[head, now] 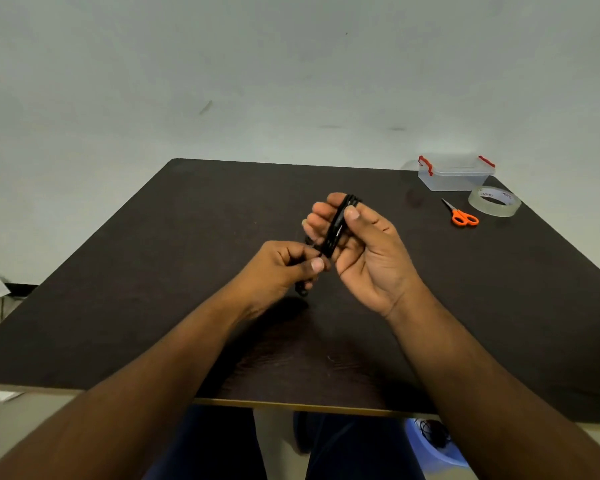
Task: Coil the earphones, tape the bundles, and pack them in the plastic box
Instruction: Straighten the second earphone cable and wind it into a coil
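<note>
1. While raised above the dark table [118,306], right hand [364,251] grips black coiled earphones [336,226], thumb and fingers curled round the loops.
2. Left hand [281,268] pinches the loose cable end beside the coil.
3. Plastic box [456,174], tape roll [494,200], orange scissors [461,214] sit at far right, well apart.

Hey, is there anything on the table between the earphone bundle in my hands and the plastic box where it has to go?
Nothing visible. The earphone bundle is held above bare table. The plastic box sits far right with its lid on. The scissors and tape roll lie nearer than the box, beside that path.
</note>
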Demonstrator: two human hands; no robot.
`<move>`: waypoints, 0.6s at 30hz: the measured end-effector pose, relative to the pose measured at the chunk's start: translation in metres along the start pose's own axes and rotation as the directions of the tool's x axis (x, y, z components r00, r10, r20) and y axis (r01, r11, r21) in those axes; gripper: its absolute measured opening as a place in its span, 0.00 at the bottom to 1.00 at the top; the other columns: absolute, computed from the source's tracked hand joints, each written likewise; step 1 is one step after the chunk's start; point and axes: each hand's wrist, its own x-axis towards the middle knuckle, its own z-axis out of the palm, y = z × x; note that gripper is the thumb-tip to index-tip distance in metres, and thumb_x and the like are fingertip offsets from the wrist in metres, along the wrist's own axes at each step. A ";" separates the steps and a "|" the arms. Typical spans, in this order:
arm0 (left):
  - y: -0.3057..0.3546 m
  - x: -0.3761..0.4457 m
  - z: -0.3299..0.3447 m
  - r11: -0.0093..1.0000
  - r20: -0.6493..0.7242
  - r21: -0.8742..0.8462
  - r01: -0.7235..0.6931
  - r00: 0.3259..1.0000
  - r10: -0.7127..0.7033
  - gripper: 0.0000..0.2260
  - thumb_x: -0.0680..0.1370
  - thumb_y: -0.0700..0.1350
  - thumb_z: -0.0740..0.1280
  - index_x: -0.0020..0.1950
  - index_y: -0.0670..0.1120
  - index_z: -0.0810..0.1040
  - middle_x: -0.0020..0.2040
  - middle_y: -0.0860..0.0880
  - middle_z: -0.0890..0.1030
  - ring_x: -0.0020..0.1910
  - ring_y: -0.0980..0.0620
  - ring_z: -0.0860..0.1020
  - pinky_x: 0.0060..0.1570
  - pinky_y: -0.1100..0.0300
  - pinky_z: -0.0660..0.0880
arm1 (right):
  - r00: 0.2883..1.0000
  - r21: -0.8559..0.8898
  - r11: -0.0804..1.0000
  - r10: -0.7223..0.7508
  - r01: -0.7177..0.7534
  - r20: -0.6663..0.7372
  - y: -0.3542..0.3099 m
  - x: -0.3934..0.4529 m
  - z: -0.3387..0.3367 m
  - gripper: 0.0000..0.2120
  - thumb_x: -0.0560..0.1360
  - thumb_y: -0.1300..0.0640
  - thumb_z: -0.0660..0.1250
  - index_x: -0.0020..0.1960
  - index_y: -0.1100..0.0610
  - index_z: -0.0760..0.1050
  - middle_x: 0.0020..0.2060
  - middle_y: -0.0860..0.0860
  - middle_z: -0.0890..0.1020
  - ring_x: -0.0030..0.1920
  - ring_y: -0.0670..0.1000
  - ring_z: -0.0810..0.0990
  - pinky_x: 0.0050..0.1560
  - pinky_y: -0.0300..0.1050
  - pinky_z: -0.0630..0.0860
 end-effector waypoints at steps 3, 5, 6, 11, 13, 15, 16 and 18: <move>0.000 -0.002 0.003 0.995 -0.040 0.095 0.012 0.999 -0.008 0.06 0.78 0.35 0.66 0.51 0.39 0.81 0.36 0.46 0.80 0.34 0.56 0.78 0.39 0.63 0.77 | 0.989 -0.089 0.995 -0.060 0.048 -0.135 0.007 0.006 -0.006 0.09 0.78 0.63 0.59 0.53 0.63 0.77 0.44 0.58 0.85 0.49 0.55 0.84 0.57 0.50 0.79; -0.002 -0.001 0.005 0.975 -0.086 0.221 -0.002 0.996 0.021 0.07 0.78 0.36 0.67 0.52 0.45 0.83 0.38 0.47 0.82 0.36 0.55 0.79 0.42 0.59 0.79 | 0.975 -0.156 0.985 -0.109 0.078 -0.196 0.015 0.008 -0.010 0.09 0.80 0.64 0.58 0.54 0.63 0.77 0.46 0.57 0.85 0.52 0.56 0.83 0.59 0.49 0.78; -0.003 -0.002 0.007 0.963 -0.121 0.269 -0.006 0.992 0.040 0.08 0.78 0.37 0.67 0.51 0.46 0.83 0.38 0.47 0.83 0.36 0.54 0.80 0.42 0.57 0.80 | 0.967 -0.174 0.981 -0.128 0.090 -0.220 0.018 0.009 -0.011 0.09 0.80 0.64 0.58 0.54 0.62 0.77 0.47 0.57 0.85 0.53 0.56 0.83 0.59 0.49 0.78; 0.000 -0.012 0.025 0.955 -0.347 0.298 -0.002 0.931 0.110 0.08 0.76 0.39 0.69 0.53 0.46 0.84 0.39 0.50 0.84 0.35 0.54 0.83 0.34 0.59 0.80 | 0.944 -0.280 0.953 -0.194 0.116 -0.268 0.029 0.008 -0.009 0.11 0.81 0.65 0.56 0.52 0.60 0.78 0.49 0.56 0.84 0.55 0.55 0.83 0.52 0.42 0.79; 0.003 -0.014 0.029 0.974 -0.396 0.224 0.024 0.916 0.068 0.08 0.76 0.39 0.70 0.54 0.46 0.83 0.40 0.51 0.85 0.35 0.54 0.83 0.31 0.60 0.79 | 0.939 -0.299 0.949 -0.192 0.104 -0.283 0.033 0.007 -0.009 0.11 0.81 0.65 0.56 0.52 0.60 0.77 0.49 0.56 0.84 0.55 0.54 0.83 0.51 0.43 0.79; 0.007 -0.015 0.031 0.986 -0.425 0.164 0.036 0.905 0.037 0.06 0.75 0.39 0.71 0.50 0.45 0.84 0.38 0.49 0.84 0.34 0.53 0.83 0.31 0.59 0.79 | 0.940 -0.286 0.955 -0.166 0.078 -0.298 0.037 0.006 -0.008 0.11 0.81 0.65 0.56 0.52 0.60 0.77 0.50 0.57 0.84 0.55 0.55 0.83 0.53 0.47 0.79; 0.009 -0.015 0.031 0.992 -0.429 0.123 0.033 0.903 0.023 0.05 0.74 0.39 0.71 0.49 0.45 0.84 0.38 0.48 0.84 0.35 0.52 0.84 0.32 0.58 0.79 | 0.940 -0.277 0.959 -0.148 0.061 -0.306 0.038 0.005 -0.007 0.11 0.81 0.65 0.56 0.52 0.60 0.77 0.50 0.57 0.84 0.56 0.55 0.83 0.55 0.49 0.79; 0.017 -0.015 0.030 1.000 -0.381 0.007 0.028 0.924 -0.024 0.05 0.75 0.37 0.70 0.49 0.44 0.83 0.40 0.46 0.85 0.40 0.50 0.84 0.37 0.57 0.81 | 0.938 -0.238 0.971 -0.110 0.031 -0.328 0.039 0.004 -0.007 0.11 0.82 0.64 0.56 0.51 0.60 0.77 0.51 0.57 0.84 0.56 0.54 0.82 0.57 0.52 0.79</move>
